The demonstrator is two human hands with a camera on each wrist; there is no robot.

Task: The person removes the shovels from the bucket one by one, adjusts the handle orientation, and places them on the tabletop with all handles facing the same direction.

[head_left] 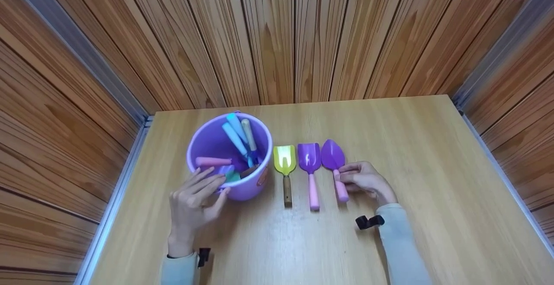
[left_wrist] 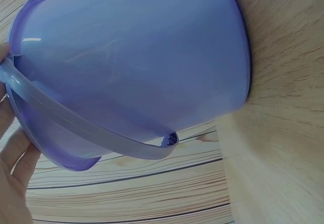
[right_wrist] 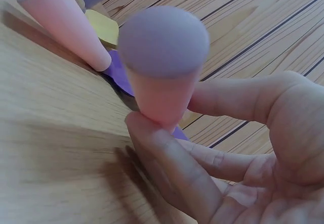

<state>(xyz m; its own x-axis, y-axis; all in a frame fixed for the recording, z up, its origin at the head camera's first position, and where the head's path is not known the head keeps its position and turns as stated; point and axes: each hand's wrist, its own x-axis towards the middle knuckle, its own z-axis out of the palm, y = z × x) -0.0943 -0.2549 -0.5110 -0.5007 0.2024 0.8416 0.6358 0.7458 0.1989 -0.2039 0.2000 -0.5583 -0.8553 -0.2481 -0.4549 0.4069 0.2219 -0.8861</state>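
Observation:
A purple bucket (head_left: 242, 193) stands upright on the table, several toy tool handles poking up inside. My left hand (head_left: 192, 202) holds its near left rim, fingers over the edge and thumb outside. In the left wrist view, the bucket's carrying handle (left_wrist: 86, 125) hangs down along its wall. Right of the bucket, my right hand (head_left: 363, 179) pinches the pink handle of a purple pointed trowel (head_left: 333, 154) between thumb and fingers. In the right wrist view, that trowel's handle end (right_wrist: 164, 44) faces the camera. Beside it lies a purple square-ended shovel (head_left: 309, 157) with a pink handle.
Between bucket and purple shovel lies a yellow shovel (head_left: 284, 157) with a brown handle. Inside the bucket, blue handles (head_left: 235, 139) lean at the back and a pink handle (head_left: 213, 161) lies across the left. A wood-plank wall (head_left: 277, 38) rises behind the table (head_left: 277, 250).

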